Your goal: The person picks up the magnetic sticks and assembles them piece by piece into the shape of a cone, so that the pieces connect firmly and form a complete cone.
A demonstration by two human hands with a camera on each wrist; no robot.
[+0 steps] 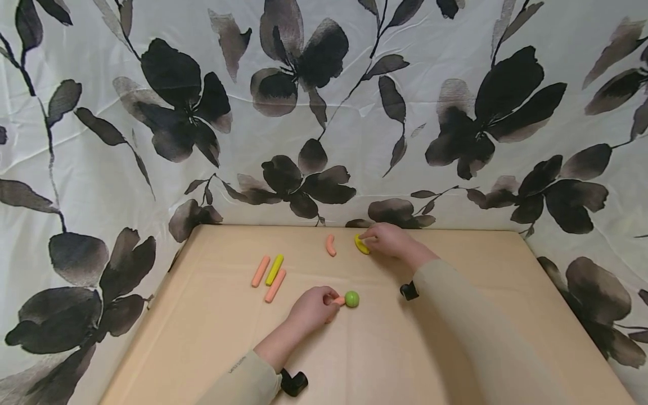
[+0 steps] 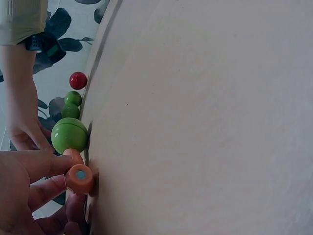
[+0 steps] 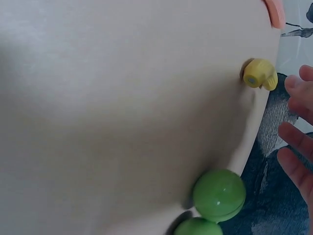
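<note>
My left hand [image 1: 315, 308] pinches a peach-coloured curved stick [image 1: 340, 301] between thumb and fingers, low over the table. In the left wrist view, a peach stick [image 2: 79, 179] shows a small grey disc on its end. A green ball [image 1: 351, 298] meets the far end of the stick. At the back of the table, my right hand [image 1: 391, 241] reaches over a yellow curved stick [image 1: 361, 245]. The right wrist view shows fingers spread and slightly apart from that yellow stick [image 3: 259, 74], which also has a grey disc on its end.
To the left lie two straight peach sticks [image 1: 260, 271] and a straight yellow stick [image 1: 275, 270]. Another curved peach stick [image 1: 331, 246] lies near the back edge. A red ball [image 2: 78, 80] and small green balls [image 2: 72, 104] appear beyond. Floral cloth [image 1: 324, 112] hangs behind the table.
</note>
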